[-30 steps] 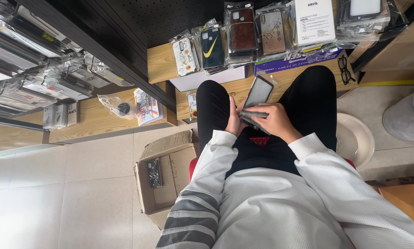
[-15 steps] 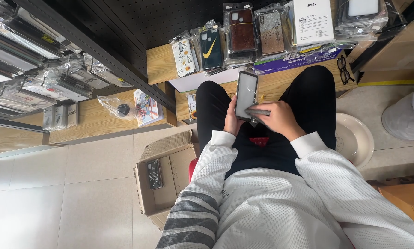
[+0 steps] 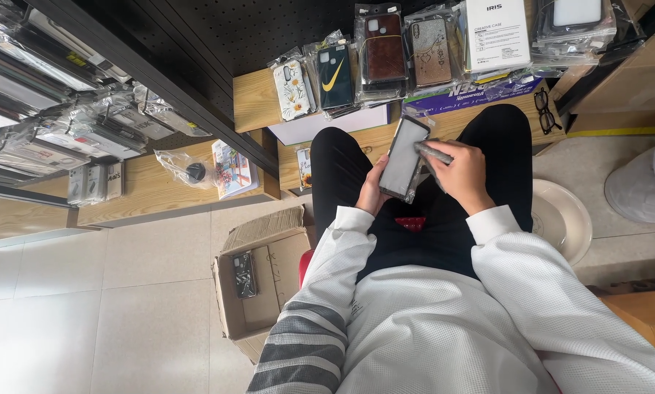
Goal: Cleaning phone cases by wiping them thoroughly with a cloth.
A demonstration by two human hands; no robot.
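Upright over the person's lap, a grey phone case in clear wrap (image 3: 404,158) sits in the left hand (image 3: 375,191), whose grip is clenched around its lower edge. Just beside it, the right hand (image 3: 464,175) grasps a small grey object (image 3: 432,153) that touches the case's right side; what it is cannot be told. Beyond the knees, a wooden shelf (image 3: 258,98) carries packaged phone cases (image 3: 334,76) and black glasses (image 3: 547,111). Left of the person, an open cardboard box (image 3: 265,281) stands on the tiled floor (image 3: 108,306).
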